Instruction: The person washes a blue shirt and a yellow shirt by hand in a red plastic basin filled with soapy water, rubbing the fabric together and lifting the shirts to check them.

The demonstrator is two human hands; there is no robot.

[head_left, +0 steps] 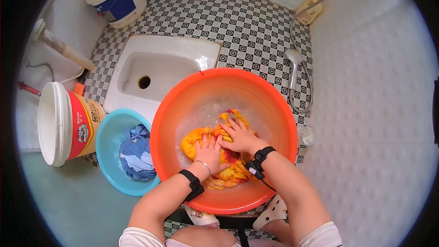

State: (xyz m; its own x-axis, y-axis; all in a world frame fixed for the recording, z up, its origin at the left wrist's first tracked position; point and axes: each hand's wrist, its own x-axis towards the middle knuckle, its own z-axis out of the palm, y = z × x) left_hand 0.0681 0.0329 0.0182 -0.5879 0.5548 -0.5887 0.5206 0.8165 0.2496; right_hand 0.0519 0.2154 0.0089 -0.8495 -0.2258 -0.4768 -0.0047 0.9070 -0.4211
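A large orange basin (279, 105) sits in front of me with shallow, cloudy water in its bottom. In it lies a bunched-up wet yellow cloth (194, 142) with dark red and orange patches. My left hand (209, 154) presses on the cloth's left part, fingers spread and pointing away from me. Farther up, my right hand (240, 138) rests on the cloth with its fingers stretched out flat. Both palms touch the fabric, and the two hands nearly meet at the fingertips. A black band is strapped on each wrist; the left one also wears a thin bracelet.
A blue basin (107, 155) holding blue clothing (137, 153) stands at left, beside a white-and-red bucket (57, 123). Behind is a squat toilet (201, 50). Another bucket (119, 4) stands at far left. A shower head (293, 57) with its hose and a bottle (309, 11) lie along the right wall.
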